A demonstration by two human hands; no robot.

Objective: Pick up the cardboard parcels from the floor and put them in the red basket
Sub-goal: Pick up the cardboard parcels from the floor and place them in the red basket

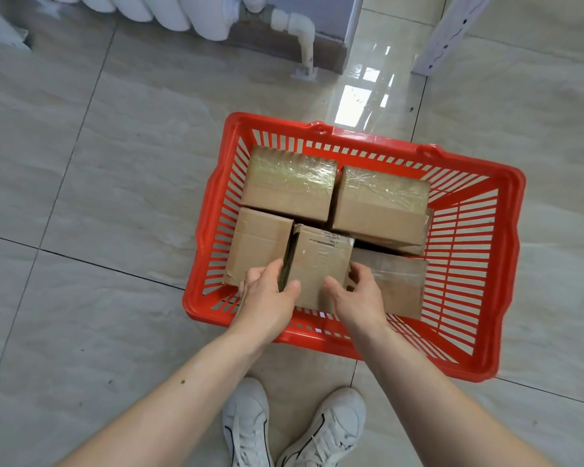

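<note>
STEP: seating parcel | PARCEL [319, 264]: in red basket [479, 332], near side, long axis pointing away from person | GRIP: left hand [267, 294] and right hand [358, 291] clasp its opposite sides | NEXT: lower between neighbouring parcels.

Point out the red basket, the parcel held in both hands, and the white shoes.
red basket [506, 278]: head view, on its slatted right wall.
held parcel [321, 261]: head view, on its taped top face.
white shoes [248, 423]: head view, on the left shoe's laces.
</note>
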